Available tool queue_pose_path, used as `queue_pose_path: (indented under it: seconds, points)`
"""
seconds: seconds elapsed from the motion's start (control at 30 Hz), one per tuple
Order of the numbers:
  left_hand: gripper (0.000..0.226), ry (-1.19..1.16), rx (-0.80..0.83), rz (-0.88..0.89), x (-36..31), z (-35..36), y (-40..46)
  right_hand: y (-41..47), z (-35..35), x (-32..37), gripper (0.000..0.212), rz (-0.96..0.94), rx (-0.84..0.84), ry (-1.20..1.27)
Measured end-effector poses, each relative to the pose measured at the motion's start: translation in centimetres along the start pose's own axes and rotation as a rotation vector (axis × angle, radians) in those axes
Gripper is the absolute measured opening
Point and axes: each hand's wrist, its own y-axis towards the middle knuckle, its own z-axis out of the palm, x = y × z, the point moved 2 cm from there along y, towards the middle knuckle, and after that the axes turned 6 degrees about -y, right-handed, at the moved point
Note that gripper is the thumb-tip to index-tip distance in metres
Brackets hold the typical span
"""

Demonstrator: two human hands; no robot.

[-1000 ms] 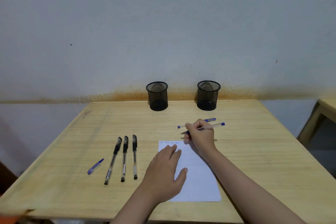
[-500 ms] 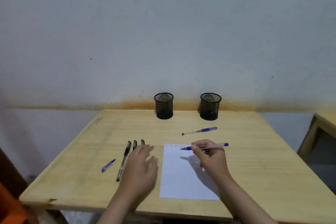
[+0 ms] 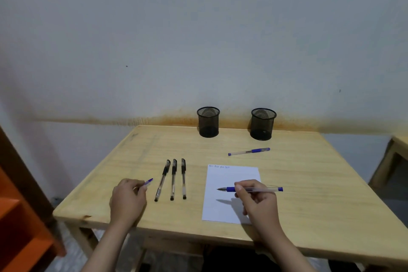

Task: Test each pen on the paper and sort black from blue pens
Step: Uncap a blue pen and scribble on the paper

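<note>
Our right hand [image 3: 257, 199] pinched an uncapped blue pen [image 3: 251, 189] between thumb and fingers, holding it nearly level above the paper [image 3: 223, 183], its tip pointing toward nine o'clock and its shadow falling on the sheet below. Our left hand [image 3: 128, 200] curled its fingers round a blue pen cap [image 3: 148, 182], whose end poked out toward one o'clock. Between our hands, at about ten o'clock from the paper, three black pens [image 3: 173, 180] lay side by side on the wooden table [image 3: 309, 183], capped ends pointing to twelve o'clock, close together but not touching. A second blue pen [image 3: 249, 151], capped, lay alone at twelve o'clock from the paper, near it but apart. Beyond that, at the table's far edge, stood the left mesh cup [image 3: 208, 122] and the right mesh cup [image 3: 263, 124], upright and well apart. Faint writing ran along the paper's top edge; we could not read it.
</note>
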Motion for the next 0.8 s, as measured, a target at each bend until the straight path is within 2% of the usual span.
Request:
queue_pose_path:
  seconds: [0.13,0.33,0.5,0.8]
  points:
    - [0.013,-0.303,0.05,-0.009,-2.4,-0.7,-0.9,-0.3,-0.1,0.6,0.012,-0.008,-0.009,0.034]
    - [0.018,-0.616,0.283,0.161,-9.5,0.3,-4.1,-0.5,-0.4,2.4,0.006,-0.071,-0.029,0.044]
    - [0.025,-0.702,0.383,0.226,-12.9,1.7,-6.0,-0.6,-1.3,3.2,0.009,-0.101,-0.038,-0.009]
    - [0.03,-0.721,0.465,0.272,-15.1,3.0,-7.2,-0.9,-2.7,3.3,0.014,-0.113,-0.034,-0.069]
